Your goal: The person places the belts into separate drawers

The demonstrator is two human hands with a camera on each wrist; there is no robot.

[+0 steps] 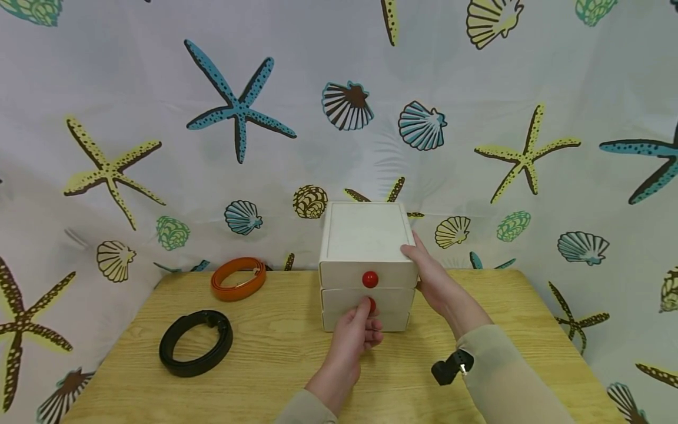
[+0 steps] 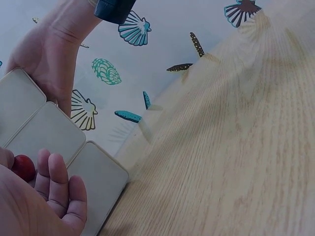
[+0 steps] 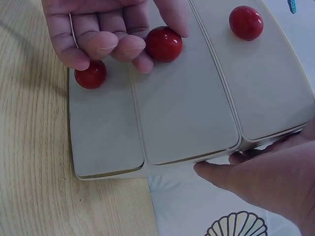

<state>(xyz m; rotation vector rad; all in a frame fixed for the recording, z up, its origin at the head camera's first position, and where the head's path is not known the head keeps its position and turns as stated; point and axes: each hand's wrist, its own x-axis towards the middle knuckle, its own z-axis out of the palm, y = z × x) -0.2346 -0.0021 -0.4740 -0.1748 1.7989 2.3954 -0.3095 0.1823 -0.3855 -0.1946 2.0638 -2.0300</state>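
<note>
A small white drawer box [image 1: 365, 232] with three stacked drawers and round red knobs stands near the table's back edge. My left hand [image 1: 352, 333] is at its front, thumb and forefinger pinching the middle red knob [image 3: 164, 45]; the other fingers curl loosely below. The lower red knob [image 3: 90, 74] shows beside those fingertips in the right wrist view, while the top red knob [image 1: 370, 279] is untouched. With its thumb over the top edge and fingers along the right side, my right hand [image 1: 436, 282] holds the box. All drawers look closed.
On the wooden table [image 1: 254, 353], a coiled orange belt [image 1: 238, 288] lies at the back left. A coiled black belt [image 1: 196, 368] is nearer, also on the left. A white cloth [image 1: 318, 153] printed with shells and starfish hangs behind and around the table.
</note>
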